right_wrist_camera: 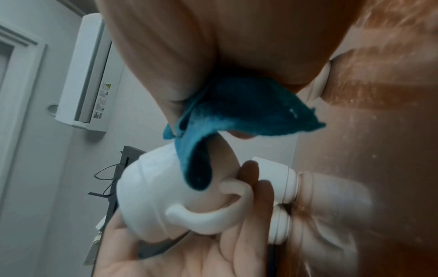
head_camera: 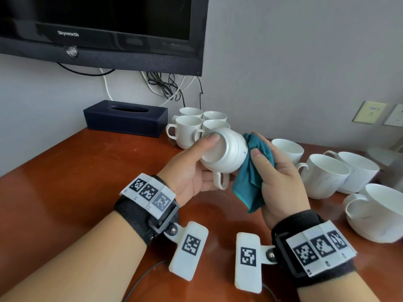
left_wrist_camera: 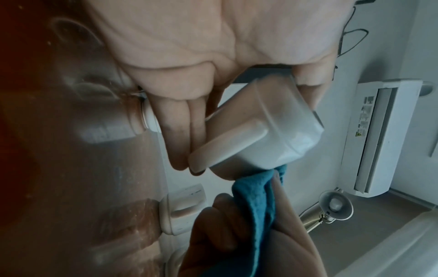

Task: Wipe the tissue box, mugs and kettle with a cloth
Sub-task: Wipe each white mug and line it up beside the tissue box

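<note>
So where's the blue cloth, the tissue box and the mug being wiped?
cloth [head_camera: 250,182], head view, hanging fold.
tissue box [head_camera: 124,122], head view, front side.
mug [head_camera: 226,153], head view, white side.

"Skyworth" is showing in pale letters on the lower bezel of the television [head_camera: 104,31], at 10 o'clock in the head view. A yellow triangular warning sign is sitting on the air conditioner [right_wrist_camera: 83,75] label; its small print is staying illegible. Wristband markers [head_camera: 150,192] are carrying square codes, no readable words.
</note>
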The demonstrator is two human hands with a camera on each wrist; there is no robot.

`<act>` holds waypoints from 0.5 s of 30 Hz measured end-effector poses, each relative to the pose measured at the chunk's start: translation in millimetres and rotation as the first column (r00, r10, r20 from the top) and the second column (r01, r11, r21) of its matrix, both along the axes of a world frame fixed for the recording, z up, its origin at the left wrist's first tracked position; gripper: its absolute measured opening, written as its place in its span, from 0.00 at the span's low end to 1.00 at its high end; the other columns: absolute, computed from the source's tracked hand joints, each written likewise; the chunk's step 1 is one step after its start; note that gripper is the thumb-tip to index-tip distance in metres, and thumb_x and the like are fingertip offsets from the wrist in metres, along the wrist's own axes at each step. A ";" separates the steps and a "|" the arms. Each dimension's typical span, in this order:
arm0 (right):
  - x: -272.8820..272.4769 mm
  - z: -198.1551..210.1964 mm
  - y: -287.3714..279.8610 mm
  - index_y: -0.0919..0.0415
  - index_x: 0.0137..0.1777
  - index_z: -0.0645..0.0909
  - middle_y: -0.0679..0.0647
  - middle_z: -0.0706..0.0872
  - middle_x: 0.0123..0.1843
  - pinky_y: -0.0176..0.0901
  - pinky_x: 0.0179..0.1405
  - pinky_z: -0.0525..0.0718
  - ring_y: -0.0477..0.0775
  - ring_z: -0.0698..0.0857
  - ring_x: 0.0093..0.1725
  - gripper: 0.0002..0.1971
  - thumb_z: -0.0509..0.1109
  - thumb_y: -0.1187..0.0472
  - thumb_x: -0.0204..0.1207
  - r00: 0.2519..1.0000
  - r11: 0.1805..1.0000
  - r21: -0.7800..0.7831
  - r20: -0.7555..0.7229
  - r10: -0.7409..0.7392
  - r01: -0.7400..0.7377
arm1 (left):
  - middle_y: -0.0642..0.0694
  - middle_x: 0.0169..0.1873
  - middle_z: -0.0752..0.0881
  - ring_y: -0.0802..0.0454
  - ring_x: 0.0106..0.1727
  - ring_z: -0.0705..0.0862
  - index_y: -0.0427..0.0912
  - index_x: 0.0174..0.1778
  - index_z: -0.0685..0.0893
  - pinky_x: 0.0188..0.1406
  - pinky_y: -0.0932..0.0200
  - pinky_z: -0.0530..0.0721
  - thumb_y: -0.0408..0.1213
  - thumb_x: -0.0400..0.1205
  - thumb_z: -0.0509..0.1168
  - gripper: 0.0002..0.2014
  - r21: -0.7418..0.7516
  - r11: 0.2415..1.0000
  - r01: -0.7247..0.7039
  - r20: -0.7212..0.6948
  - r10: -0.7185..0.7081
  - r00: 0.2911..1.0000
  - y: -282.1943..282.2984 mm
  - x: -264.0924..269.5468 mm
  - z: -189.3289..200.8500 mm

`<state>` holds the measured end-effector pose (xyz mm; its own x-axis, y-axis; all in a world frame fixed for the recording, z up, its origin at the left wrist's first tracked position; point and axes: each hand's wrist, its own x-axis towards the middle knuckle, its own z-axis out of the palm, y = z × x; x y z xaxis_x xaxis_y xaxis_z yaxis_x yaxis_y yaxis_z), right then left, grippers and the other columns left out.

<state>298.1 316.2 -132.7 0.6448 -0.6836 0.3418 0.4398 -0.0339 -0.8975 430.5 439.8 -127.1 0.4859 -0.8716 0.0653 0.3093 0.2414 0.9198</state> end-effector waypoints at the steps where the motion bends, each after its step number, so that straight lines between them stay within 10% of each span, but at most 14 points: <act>1: -0.7 1.1 2.4 0.52 0.74 0.84 0.52 0.92 0.66 0.48 0.63 0.88 0.54 0.90 0.67 0.17 0.65 0.66 0.89 1.000 0.999 -0.017 0.001 0.029 -0.029 | 0.35 0.65 0.89 0.36 0.58 0.88 0.50 0.72 0.86 0.60 0.38 0.87 0.57 0.79 0.69 0.26 0.003 1.000 -0.013 -0.010 0.013 1.000 -0.7 0.2 -0.2; 6: -1.7 6.5 11.4 0.50 0.72 0.84 0.51 0.91 0.67 0.48 0.67 0.88 0.54 0.89 0.69 0.20 0.68 0.61 0.81 0.990 0.987 -0.086 0.030 0.136 -0.134 | 0.36 0.66 0.90 0.32 0.69 0.88 0.49 0.75 0.84 0.72 0.30 0.83 0.59 0.79 0.70 0.30 0.059 0.995 -0.078 0.050 0.075 0.996 -3.9 1.8 -2.0; 15: 2.2 1.3 0.5 0.55 0.73 0.85 0.55 0.92 0.64 0.59 0.71 0.86 0.56 0.90 0.65 0.15 0.65 0.61 0.90 0.998 0.998 0.012 -0.006 -0.061 0.061 | 0.32 0.63 0.90 0.30 0.62 0.91 0.48 0.75 0.82 0.63 0.36 0.90 0.62 0.70 0.71 0.38 0.041 0.998 0.049 0.119 -0.054 0.991 -0.9 -1.4 0.6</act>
